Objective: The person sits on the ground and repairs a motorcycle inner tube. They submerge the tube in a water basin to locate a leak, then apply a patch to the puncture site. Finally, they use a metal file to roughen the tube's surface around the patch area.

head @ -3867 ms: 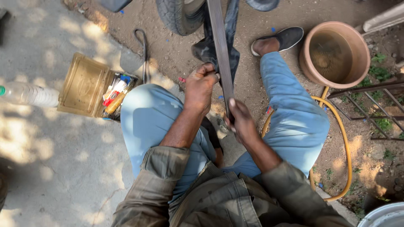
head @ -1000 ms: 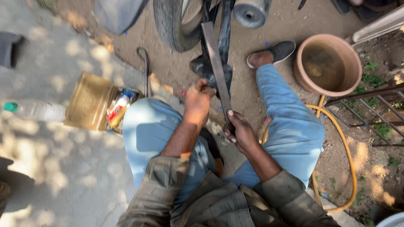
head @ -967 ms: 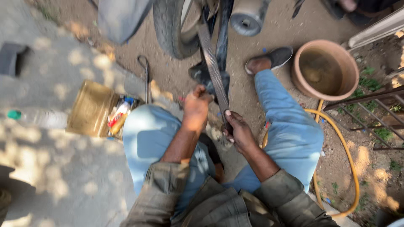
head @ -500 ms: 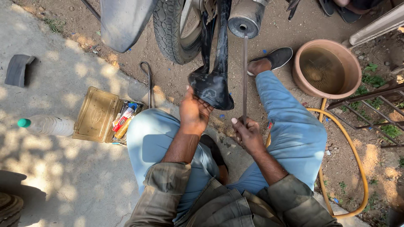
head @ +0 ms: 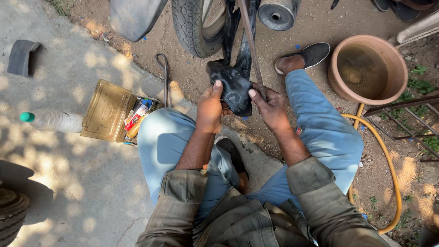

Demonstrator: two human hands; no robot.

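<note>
Both hands now come together at the frame's centre: left hand and right hand grip the black inner tube, fingers closed on it, beside the thin metal rod.

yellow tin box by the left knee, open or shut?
Open. The yellow tin box's lid lies flipped back flat on the ground, and small tubes show in the tray beside it.

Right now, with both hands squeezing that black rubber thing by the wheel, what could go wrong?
The long metal bar runs right beside the right hand, so it might slip and pinch fingers. The black rubber tube, gripped by the left hand too, could possibly get nicked by that bar. The open tin of small items sits close to the left knee and could get knocked over.
</note>
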